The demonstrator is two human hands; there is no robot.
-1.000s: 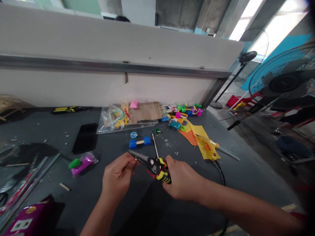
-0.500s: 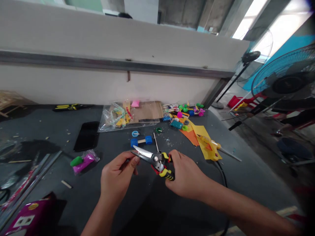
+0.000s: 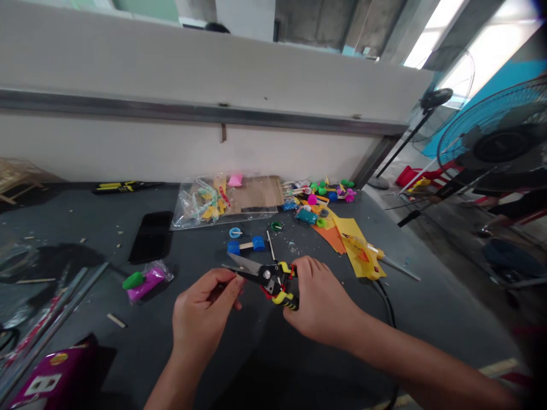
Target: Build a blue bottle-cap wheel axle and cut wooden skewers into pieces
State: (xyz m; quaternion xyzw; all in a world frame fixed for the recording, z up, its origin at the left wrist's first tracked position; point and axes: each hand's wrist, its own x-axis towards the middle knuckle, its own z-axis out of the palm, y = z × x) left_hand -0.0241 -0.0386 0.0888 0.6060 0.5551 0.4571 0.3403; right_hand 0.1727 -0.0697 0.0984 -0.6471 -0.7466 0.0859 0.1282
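Now | yellow-black snips (image 3: 273, 282), steel blades parted | right hand (image 3: 320, 302) wrapped round grips | left hand (image 3: 203, 313) pinching something unclear at blades

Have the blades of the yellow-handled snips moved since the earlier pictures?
Yes: the steel upper blade has swung open, up toward the blue-wheeled wooden axle on the table.

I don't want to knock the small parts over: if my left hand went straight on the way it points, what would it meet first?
Your left hand would first meet the steel blades of the yellow-handled snips, right at its fingertips. Beyond them lies the blue-wheeled stick piece, though depth is hard to judge here.
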